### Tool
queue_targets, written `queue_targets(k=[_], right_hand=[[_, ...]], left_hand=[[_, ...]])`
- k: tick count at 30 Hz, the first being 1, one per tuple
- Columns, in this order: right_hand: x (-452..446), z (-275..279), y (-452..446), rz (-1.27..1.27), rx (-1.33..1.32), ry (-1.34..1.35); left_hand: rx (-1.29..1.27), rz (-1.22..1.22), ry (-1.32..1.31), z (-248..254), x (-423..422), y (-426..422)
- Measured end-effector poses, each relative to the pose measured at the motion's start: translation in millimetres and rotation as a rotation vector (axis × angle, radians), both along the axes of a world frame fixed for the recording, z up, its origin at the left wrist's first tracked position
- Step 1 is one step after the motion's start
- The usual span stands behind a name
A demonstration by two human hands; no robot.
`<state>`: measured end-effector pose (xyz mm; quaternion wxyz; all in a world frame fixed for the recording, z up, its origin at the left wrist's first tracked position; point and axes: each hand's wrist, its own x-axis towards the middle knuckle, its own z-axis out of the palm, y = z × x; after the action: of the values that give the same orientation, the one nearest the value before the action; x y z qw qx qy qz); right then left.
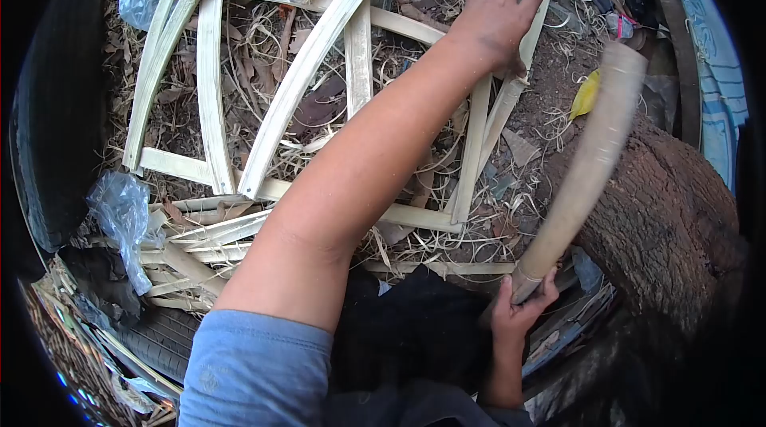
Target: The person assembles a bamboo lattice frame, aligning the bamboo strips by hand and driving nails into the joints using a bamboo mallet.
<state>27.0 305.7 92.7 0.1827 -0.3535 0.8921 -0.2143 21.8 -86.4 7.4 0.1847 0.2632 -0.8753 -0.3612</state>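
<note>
My left hand (507,16) reaches to the top right, its fingers spread over the bamboo strips (471,148) there; contact under the palm is hidden. My right hand (523,307), low on the right, is closed around the lower end of a thick bamboo stick (586,160). That stick leans up and to the right, its upper part slightly blurred. Other split bamboo strips (299,76) lie crossed on the ground left of my left forearm, pale side showing.
A rough tree trunk (662,211) stands at the right, beside a yellow leaf (585,94). Clear plastic bags (124,215) lie at the left, above a tyre (159,343). Dry leaves and thin shavings cover the soil. Blue printed sheeting (710,52) borders the far right.
</note>
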Motion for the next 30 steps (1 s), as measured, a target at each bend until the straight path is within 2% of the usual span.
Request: queue_targets(k=[1,3,5,6,9,10,11,12,13,14,15,17,18,19,21,23,25,27,29,30], right_hand=[[-3.9,-0.1,-3.6,0.137,0.197,0.093],[-3.8,-7.8,-6.8,0.086,0.199,0.020],[6.2,-8.7,-1.9,-0.013,-0.372,-0.072],[5.4,-4.6,-0.1,-0.018,-0.355,-0.079],[-7.6,0.6,-11.3,0.080,0.163,0.021],[-6.6,-2.8,-3.1,0.014,0.028,0.011],[-7.3,-9.8,-0.6,0.031,0.029,0.011],[-3.0,-10.9,7.9,0.018,-0.093,0.014],[-1.6,-11.9,11.2,0.001,-0.231,0.023],[-4.9,-6.8,8.3,-0.023,0.007,0.042],[-5.2,-1.1,4.1,-0.027,0.008,0.050],[-7.2,-0.4,-10.2,-0.088,-0.056,0.026],[-3.8,-6.5,-3.4,-0.153,-0.232,-0.011],[-5.4,-4.2,-1.4,-0.150,-0.221,-0.017],[-9.9,1.1,-1.3,0.039,0.153,0.025],[-7.7,-3.3,-4.3,0.061,0.162,0.010],[0.0,-15.4,8.5,-0.074,-0.261,0.068],[-2.1,-15.8,12.0,-0.028,-0.235,0.078],[-9.6,-4.3,5.2,0.098,0.165,0.043],[-6.6,-0.7,7.0,-0.014,0.018,-0.046]], left_hand=[[-0.033,0.019,-0.058,-1.6,-5.0,-1.6],[-0.082,0.038,-0.107,-1.5,-15.5,-6.5],[-0.038,0.040,-0.068,-10.7,-16.3,-4.8],[-0.021,0.036,-0.075,-13.5,-12.0,1.0],[-0.134,0.159,-0.004,-9.1,-6.8,3.7],[-0.130,0.214,-0.109,-11.4,-12.5,2.4],[-0.128,0.230,-0.111,-28.6,-21.7,1.9],[-0.334,0.368,-0.122,-49.8,-32.5,7.1],[-0.555,0.501,-0.125,-49.4,-33.8,7.6],[-0.468,0.440,-0.168,-48.8,-33.5,8.9],[-0.465,0.437,-0.160,-45.0,-32.0,13.6],[-0.420,0.426,-0.205,-40.8,-29.2,13.6],[-0.408,0.426,-0.227,-41.9,-28.3,13.3],[-0.395,0.426,-0.249,-42.1,-27.0,12.5],[-0.441,0.463,-0.196,-45.5,-30.5,11.2],[-0.743,0.671,-0.384,-44.6,-36.6,10.4],[-0.218,0.339,-0.141,-31.3,-21.9,8.9],[-0.168,0.321,-0.124,-29.4,-18.5,8.9],[-0.156,0.316,-0.119,-28.3,-20.8,8.2],[-0.172,0.335,-0.114,-27.7,-21.0,-1.2]])
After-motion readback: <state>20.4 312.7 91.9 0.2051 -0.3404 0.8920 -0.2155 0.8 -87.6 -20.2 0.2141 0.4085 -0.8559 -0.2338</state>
